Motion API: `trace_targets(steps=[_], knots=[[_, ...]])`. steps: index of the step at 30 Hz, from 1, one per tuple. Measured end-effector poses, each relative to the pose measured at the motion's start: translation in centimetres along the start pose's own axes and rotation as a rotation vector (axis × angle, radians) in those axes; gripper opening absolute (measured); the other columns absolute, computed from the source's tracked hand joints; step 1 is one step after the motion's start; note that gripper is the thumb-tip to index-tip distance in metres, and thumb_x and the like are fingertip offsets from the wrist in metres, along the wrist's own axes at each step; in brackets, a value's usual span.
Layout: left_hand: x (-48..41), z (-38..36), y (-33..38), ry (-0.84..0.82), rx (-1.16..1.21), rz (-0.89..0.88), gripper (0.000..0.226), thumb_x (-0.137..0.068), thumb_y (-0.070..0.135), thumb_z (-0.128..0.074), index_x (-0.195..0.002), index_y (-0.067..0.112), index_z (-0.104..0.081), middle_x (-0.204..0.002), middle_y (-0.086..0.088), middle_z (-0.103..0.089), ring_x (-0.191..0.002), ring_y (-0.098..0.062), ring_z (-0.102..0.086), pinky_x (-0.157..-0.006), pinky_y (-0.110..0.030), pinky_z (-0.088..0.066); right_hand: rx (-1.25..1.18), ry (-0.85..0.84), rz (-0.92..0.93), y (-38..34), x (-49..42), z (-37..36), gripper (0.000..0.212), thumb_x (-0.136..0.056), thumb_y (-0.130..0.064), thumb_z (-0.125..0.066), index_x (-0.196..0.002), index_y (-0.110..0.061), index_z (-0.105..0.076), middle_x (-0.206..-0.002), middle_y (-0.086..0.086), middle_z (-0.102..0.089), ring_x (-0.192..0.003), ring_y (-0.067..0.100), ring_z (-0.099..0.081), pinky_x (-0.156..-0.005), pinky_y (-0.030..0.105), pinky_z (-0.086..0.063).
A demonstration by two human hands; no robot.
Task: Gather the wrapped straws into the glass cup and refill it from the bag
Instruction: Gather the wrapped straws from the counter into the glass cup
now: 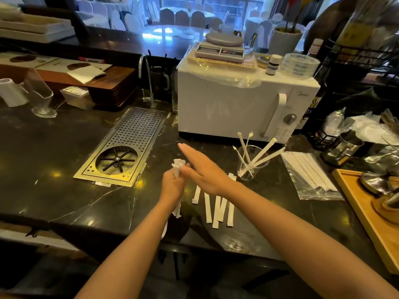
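Note:
My left hand (172,185) is closed around a bundle of white wrapped straws (178,167), held upright; their ends stick out above and below the fist. My right hand (203,167) is flat, fingers straight, resting against the top of that bundle. Several more wrapped straws (218,207) lie loose on the dark counter just right of my hands. The clear glass cup (251,169) stands further right and holds several straws leaning outward. A clear plastic bag of straws (311,175) lies flat to the right of the cup.
A white microwave (237,104) with a scale on top stands behind the cup. A perforated metal rinser tray (133,143) is sunk into the counter at left. A wooden tray (367,212) with metal ware sits at right. The counter's front edge runs below my wrists.

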State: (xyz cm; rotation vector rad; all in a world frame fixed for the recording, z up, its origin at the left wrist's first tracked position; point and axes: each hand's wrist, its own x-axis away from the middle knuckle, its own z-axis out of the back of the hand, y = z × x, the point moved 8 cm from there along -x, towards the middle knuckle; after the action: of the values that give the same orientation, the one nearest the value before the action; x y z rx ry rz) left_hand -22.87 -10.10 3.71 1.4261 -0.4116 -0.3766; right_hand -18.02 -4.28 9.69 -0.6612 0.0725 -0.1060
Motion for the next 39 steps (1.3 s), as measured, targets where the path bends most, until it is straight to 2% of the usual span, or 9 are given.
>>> trace_targets(steps=[3, 6, 10, 14, 20, 23, 27, 31, 39], knots=[[0.2, 0.7, 0.4, 0.061, 0.048, 0.033, 0.031, -0.092, 0.028, -0.047, -0.063, 0.015, -0.047, -0.059, -0.001, -0.042, -0.054, -0.011, -0.038, -0.052, -0.021, -0.033, 0.03, 0.027, -0.027, 1.8, 0.0, 2.3, 0.06, -0.095, -0.031, -0.041, -0.146, -0.024, -0.009, -0.157, 0.0, -0.014, -0.143, 0.015, -0.015, -0.114, 0.033, -0.02], [0.3, 1.1, -0.1, 0.127, 0.089, 0.121, 0.033, -0.092, 0.026, -0.047, -0.06, 0.017, -0.044, -0.056, 0.001, -0.038, -0.051, -0.011, -0.034, -0.051, -0.022, -0.03, 0.19, -0.047, -0.052, 4.3, 0.1, 3.2, 0.067, -0.092, -0.021, -0.048, -0.146, -0.025, -0.008, -0.157, 0.0, -0.012, -0.144, 0.017, -0.016, -0.113, 0.033, -0.023], [0.6, 1.1, -0.6, 0.155, 0.159, 0.224, 0.035, -0.091, 0.024, -0.049, -0.058, 0.018, -0.039, -0.053, 0.002, -0.035, -0.045, -0.009, -0.031, -0.044, -0.018, -0.029, 0.395, -0.278, -0.049, 7.2, 0.2, 1.6, 0.078, -0.086, -0.007, -0.052, -0.146, -0.024, -0.007, -0.158, 0.003, -0.009, -0.144, 0.021, -0.014, -0.113, 0.033, -0.024], [1.3, 0.9, -0.7, 0.172, 0.163, 0.253, 0.036, -0.091, 0.022, -0.05, -0.057, 0.018, -0.039, -0.052, 0.002, -0.034, -0.046, -0.01, -0.03, -0.047, -0.02, -0.027, 0.615, -0.491, 0.028, 9.2, -0.1, -1.2, 0.086, -0.08, 0.0, -0.056, -0.146, -0.023, -0.007, -0.157, 0.007, -0.011, -0.143, 0.026, -0.015, -0.113, 0.038, -0.027], [2.1, 0.7, -1.1, 0.179, 0.144, 0.272, 0.034, -0.091, 0.022, -0.049, -0.058, 0.018, -0.041, -0.052, 0.002, -0.035, -0.046, -0.01, -0.031, -0.049, -0.021, -0.028, 0.962, -0.716, 0.201, 11.2, -0.2, -5.2, 0.106, -0.075, 0.002, -0.064, -0.145, -0.025, 0.011, -0.158, 0.008, 0.002, -0.145, 0.029, 0.0, -0.116, 0.048, -0.011], [2.4, 0.6, -1.6, 0.197, 0.156, 0.285, 0.033, -0.091, 0.022, -0.049, -0.059, 0.019, -0.041, -0.051, 0.003, -0.034, -0.045, -0.01, -0.03, -0.048, -0.021, -0.028, 1.063, -0.76, 0.27, 11.4, 0.2, -6.2, 0.115, -0.07, -0.002, -0.071, -0.144, -0.024, 0.013, -0.158, 0.008, 0.005, -0.145, 0.028, 0.004, -0.116, 0.048, -0.007], [2.6, 0.6, -2.3, 0.216, 0.161, 0.303, 0.032, -0.09, 0.022, -0.051, -0.059, 0.018, -0.043, -0.051, 0.002, -0.035, -0.044, -0.009, -0.031, -0.048, -0.022, -0.028, 1.072, -0.771, 0.303, 11.3, 0.5, -6.5, 0.109, -0.07, -0.004, -0.071, -0.146, -0.02, 0.005, -0.157, 0.011, -0.001, -0.145, 0.028, 0.001, -0.117, 0.047, -0.008], [2.8, 0.1, -2.4, 0.216, 0.151, 0.301, 0.033, -0.09, 0.021, -0.051, -0.059, 0.018, -0.043, -0.049, 0.003, -0.034, -0.038, -0.006, -0.032, -0.047, -0.02, -0.029, 1.041, -0.758, 0.289, 11.8, 1.0, -6.1, 0.106, -0.071, -0.003, -0.071, -0.146, -0.02, 0.001, -0.156, 0.014, -0.006, -0.143, 0.03, -0.01, -0.116, 0.046, -0.015], [2.7, -2.0, -2.1, 0.17, 0.132, 0.314, 0.032, -0.091, 0.021, -0.049, -0.06, 0.017, -0.041, -0.053, 0.0, -0.035, -0.047, -0.01, -0.031, -0.049, -0.021, -0.029, 1.069, -0.686, 0.358, 11.9, 2.5, -5.0, 0.085, -0.072, -0.009, -0.071, -0.14, -0.014, -0.02, -0.144, 0.018, -0.029, -0.131, 0.033, -0.032, -0.109, 0.045, -0.031]])
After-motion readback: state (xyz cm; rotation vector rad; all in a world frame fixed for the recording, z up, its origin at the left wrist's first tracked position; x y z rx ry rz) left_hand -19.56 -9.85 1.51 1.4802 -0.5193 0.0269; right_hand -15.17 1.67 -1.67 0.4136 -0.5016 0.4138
